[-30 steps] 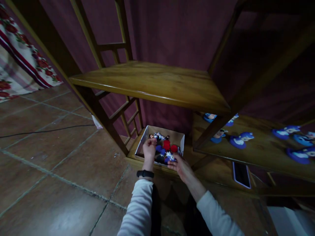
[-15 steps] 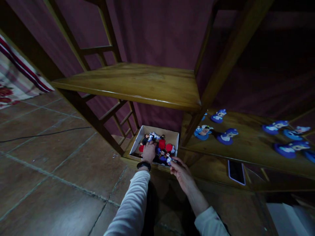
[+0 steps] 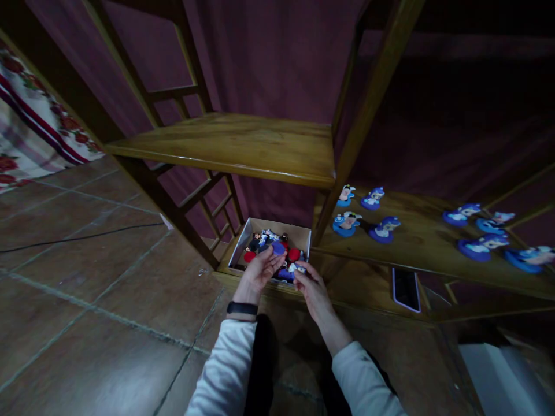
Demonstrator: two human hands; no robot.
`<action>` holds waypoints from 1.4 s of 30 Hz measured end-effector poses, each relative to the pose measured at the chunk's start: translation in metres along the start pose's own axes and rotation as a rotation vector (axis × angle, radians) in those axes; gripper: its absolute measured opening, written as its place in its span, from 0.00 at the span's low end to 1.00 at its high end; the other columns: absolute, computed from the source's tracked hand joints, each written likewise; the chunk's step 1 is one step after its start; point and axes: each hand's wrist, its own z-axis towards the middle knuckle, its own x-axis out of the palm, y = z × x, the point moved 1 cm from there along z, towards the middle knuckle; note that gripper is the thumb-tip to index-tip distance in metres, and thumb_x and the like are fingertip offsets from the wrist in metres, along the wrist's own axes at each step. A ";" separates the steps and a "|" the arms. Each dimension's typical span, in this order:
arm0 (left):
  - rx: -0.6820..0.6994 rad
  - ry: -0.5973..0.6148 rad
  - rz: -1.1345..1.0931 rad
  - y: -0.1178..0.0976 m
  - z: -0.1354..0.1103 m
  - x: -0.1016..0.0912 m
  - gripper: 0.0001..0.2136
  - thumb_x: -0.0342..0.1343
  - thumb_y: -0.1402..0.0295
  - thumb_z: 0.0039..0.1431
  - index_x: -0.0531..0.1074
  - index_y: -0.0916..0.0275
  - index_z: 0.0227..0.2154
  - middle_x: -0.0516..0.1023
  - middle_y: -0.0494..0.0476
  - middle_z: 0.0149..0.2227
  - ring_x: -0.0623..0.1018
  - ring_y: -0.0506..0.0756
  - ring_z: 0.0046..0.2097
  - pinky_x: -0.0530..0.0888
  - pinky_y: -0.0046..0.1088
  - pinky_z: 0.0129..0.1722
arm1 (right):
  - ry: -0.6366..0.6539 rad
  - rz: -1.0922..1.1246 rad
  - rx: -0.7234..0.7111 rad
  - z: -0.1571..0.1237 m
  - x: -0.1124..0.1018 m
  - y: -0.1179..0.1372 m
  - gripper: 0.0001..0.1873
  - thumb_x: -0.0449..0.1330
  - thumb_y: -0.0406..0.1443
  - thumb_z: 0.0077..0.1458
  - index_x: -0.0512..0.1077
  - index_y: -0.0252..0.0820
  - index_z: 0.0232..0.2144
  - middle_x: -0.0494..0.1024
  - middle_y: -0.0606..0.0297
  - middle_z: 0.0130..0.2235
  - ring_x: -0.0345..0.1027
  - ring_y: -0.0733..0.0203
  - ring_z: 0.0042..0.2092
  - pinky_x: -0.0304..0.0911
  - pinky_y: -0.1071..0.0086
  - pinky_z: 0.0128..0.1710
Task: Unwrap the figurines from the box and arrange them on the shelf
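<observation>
My left hand (image 3: 259, 271) is closed on a purple round base (image 3: 278, 248), palm turned partly upward over the box; any figure attached to the base is hidden. Between the fingertips of my right hand (image 3: 314, 284) is a small white-and-blue figurine (image 3: 296, 268), near the box's front right corner. The shallow cardboard box (image 3: 288, 224) sits on the low shelf. Inside lie jumbled figurines (image 3: 265, 236), several with dark parts, and red round bases such as this red disc (image 3: 293, 255).
On the shelf to the right stand several figurines (image 3: 385, 230) on blue and purple bases. A phone (image 3: 406, 289) lies on the lower board. An upper wooden shelf (image 3: 229, 141) overhangs the box. A black cable (image 3: 87, 236) crosses the tiled floor; a pale box (image 3: 498, 370) is at lower right.
My left hand has lifted from among the figurines, now with the purple round base in it. My right hand has shifted slightly up, still with the figurine. The view has turned a little right.
</observation>
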 end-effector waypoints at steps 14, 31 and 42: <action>0.045 -0.031 -0.058 0.049 -0.030 -0.004 0.04 0.58 0.73 0.52 0.73 0.67 0.31 0.79 0.60 0.30 0.78 0.51 0.32 0.75 0.29 0.38 | -0.089 -0.326 -0.263 0.010 -0.002 0.005 0.18 0.61 0.40 0.43 0.69 0.43 0.39 0.72 0.70 0.28 0.61 0.69 0.24 0.59 0.74 0.24; 0.097 -0.045 -0.007 0.056 -0.031 0.000 0.08 0.64 0.69 0.44 0.73 0.66 0.28 0.77 0.54 0.25 0.76 0.48 0.26 0.74 0.25 0.33 | -0.103 -0.492 -0.373 0.018 -0.010 -0.007 0.20 0.59 0.41 0.46 0.68 0.40 0.42 0.75 0.61 0.40 0.69 0.60 0.37 0.66 0.70 0.35; 0.225 -0.024 0.121 0.056 -0.033 0.005 0.16 0.65 0.58 0.38 0.72 0.66 0.26 0.75 0.53 0.25 0.74 0.49 0.26 0.74 0.30 0.32 | -0.098 -0.545 -0.418 0.020 -0.013 -0.011 0.20 0.59 0.41 0.47 0.68 0.41 0.43 0.76 0.61 0.38 0.70 0.61 0.35 0.66 0.69 0.32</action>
